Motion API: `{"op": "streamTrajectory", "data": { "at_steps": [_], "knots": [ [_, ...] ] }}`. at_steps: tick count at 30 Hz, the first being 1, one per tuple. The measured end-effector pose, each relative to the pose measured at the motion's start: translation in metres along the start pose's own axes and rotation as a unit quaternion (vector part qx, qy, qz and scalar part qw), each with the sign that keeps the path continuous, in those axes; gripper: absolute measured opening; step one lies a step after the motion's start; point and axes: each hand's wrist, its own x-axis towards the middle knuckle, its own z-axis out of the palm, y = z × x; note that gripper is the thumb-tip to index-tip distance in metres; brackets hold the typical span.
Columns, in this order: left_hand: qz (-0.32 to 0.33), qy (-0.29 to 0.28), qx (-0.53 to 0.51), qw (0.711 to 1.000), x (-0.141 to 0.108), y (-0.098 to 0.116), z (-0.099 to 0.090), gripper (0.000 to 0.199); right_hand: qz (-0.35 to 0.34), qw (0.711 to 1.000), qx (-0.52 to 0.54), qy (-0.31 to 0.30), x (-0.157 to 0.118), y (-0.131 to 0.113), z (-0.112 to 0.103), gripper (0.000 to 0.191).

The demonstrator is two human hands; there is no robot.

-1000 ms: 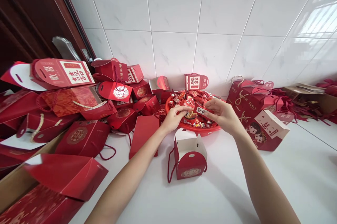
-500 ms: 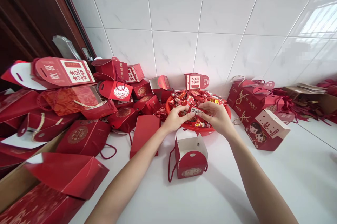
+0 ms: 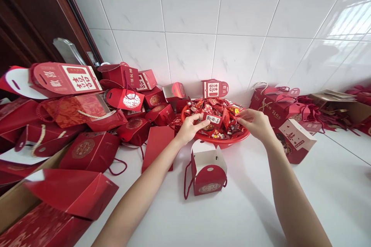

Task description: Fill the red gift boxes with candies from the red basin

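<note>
A small red packet (image 3: 216, 120) read 歡喜. The sign 囍 stood on the round-ended box (image 3: 215, 89) at the back, the long box (image 3: 65, 79) at far left and the pale-topped box (image 3: 297, 137) at right.

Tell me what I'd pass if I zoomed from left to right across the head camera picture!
Silver door handle → plain red box → left hand → little red packet → right hand → red-and-cream box → brown cardboard.
</note>
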Motion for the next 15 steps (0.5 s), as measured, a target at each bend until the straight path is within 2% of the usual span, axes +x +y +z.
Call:
{"op": "streamTrajectory", "data": {
  "at_steps": [4, 7, 11, 15],
  "knots": [
    [0.001, -0.002, -0.002, 1.0, 0.002, -0.003, -0.001, 0.04, 0.023, 0.99, -0.115, -0.074, 0.0, 0.0, 0.005, 0.019],
    [0.004, -0.003, 0.002, 1.0, 0.003, -0.005, -0.002, 0.041, 0.023, 0.985, -0.141, -0.101, 0.0, 0.001, 0.008, 0.029],
    [0.008, 0.0, 0.007, 1.0, 0.003, -0.006, -0.003, 0.041, 0.031, 0.983, -0.135, -0.118, -0.001, 0.002, 0.009, 0.034],
    [0.01, -0.003, 0.008, 1.0, 0.003, -0.006, -0.002, 0.04, 0.019, 0.982, -0.154, -0.107, -0.001, 0.003, 0.012, 0.034]
  ]
}}
